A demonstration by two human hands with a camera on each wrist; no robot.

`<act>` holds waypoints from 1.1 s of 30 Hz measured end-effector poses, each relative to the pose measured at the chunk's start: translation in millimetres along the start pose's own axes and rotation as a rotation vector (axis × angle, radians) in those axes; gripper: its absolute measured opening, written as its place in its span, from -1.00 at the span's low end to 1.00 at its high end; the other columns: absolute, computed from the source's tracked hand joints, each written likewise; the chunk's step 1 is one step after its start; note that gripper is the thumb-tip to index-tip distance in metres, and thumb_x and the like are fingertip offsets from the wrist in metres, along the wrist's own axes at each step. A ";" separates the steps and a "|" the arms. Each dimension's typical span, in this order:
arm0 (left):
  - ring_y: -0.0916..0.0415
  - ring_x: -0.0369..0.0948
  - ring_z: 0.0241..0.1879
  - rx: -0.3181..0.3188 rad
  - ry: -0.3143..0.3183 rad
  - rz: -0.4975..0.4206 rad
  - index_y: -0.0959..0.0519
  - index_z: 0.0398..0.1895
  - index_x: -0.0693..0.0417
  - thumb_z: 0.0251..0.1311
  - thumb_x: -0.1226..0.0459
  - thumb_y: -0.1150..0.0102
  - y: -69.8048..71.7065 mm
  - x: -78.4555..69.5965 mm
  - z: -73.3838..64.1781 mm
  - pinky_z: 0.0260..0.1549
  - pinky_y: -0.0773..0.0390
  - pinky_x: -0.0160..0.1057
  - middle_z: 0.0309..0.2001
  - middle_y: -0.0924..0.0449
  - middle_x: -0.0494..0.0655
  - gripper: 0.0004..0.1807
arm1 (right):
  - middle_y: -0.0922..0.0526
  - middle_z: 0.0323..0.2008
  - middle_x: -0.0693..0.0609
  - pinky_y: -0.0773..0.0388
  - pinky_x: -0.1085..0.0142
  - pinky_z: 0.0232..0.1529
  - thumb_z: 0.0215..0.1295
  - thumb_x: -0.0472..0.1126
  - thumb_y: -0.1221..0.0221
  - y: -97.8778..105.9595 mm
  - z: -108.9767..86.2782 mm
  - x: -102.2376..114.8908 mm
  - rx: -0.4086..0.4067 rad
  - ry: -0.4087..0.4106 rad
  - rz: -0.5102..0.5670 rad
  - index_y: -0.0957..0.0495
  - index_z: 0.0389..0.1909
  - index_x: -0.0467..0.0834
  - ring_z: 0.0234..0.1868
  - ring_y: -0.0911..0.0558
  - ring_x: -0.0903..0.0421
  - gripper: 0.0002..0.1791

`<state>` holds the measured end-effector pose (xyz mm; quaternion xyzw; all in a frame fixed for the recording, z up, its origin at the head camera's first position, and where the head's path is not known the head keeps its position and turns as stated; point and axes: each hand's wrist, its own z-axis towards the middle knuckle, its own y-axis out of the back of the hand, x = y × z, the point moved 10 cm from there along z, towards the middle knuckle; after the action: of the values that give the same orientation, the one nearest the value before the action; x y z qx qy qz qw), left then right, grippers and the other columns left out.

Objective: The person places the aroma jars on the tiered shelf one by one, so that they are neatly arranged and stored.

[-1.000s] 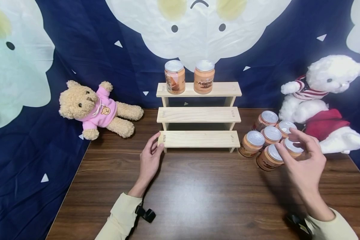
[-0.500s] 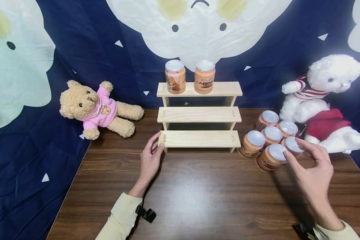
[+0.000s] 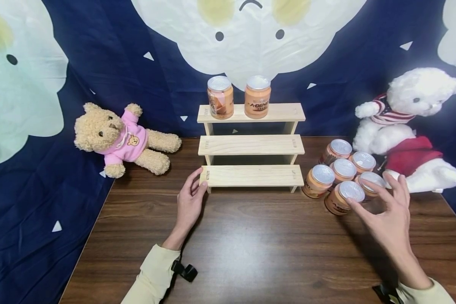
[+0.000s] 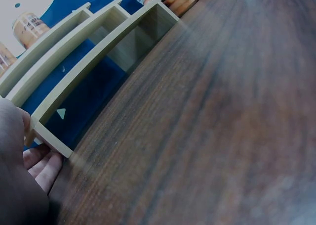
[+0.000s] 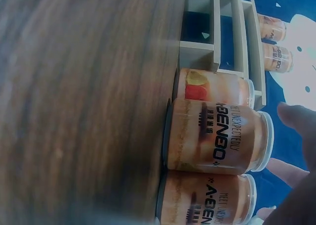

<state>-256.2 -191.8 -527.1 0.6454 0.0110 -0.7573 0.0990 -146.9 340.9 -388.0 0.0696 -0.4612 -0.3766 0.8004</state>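
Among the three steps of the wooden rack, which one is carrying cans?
The top step: two orange cans stand on it, whereas the middle step and lowest step carry none.

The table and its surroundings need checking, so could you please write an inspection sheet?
Surface: wood-grain table, dark, reflecting light near the front.
Job's things: three-tier rack, two jars upright on its top tier; six jars stand clustered on the table, right of it.
Clutter: tan teddy bear at left, white plush bear at right.
Hands: left hand grips the rack's bottom-left end; right hand, open, is close to the front jars, contact unclear.
Cables: nothing seen.
Surroundings: blue backdrop with cloud faces.
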 end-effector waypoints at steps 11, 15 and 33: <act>-0.80 -0.16 0.16 -0.021 -0.040 -0.019 -0.64 0.50 -0.29 0.56 0.22 -0.38 0.1 -9.7 -2.1 0.14 -0.74 -0.31 0.20 -0.82 0.03 -0.49 | -0.13 0.67 -0.54 0.31 -0.38 0.71 -0.10 -0.25 -0.68 -8.9 0.7 -7.9 0.094 -0.012 -0.067 -0.77 0.07 -0.31 0.74 0.17 -0.51 -0.37; -0.79 -0.14 0.16 -0.031 -0.061 0.009 -0.63 0.51 -0.23 0.57 0.21 -0.36 -0.6 -17.9 -4.5 0.11 -0.75 -0.32 0.19 -0.81 0.11 -0.50 | -0.09 0.68 -0.54 0.33 -0.41 0.70 -0.08 -0.17 -0.70 -9.4 -0.8 -7.9 0.104 0.013 -0.063 -0.77 0.06 -0.29 0.74 0.19 -0.55 -0.37; -0.77 -0.12 0.22 -0.002 -0.006 -0.012 -0.59 0.52 -0.47 0.54 0.11 -0.41 2.5 18.3 4.6 0.20 -0.72 -0.26 0.22 -0.81 -0.13 -0.45 | -0.07 0.74 -0.39 0.34 -0.47 0.67 -0.26 -0.35 -0.72 -9.5 -14.9 6.8 0.140 0.023 -0.057 -0.79 0.02 -0.28 0.75 0.23 -0.48 -0.34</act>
<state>-263.0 -197.4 -544.0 0.6431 0.0153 -0.7597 0.0951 -138.3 326.1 -396.1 0.1429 -0.4752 -0.3650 0.7877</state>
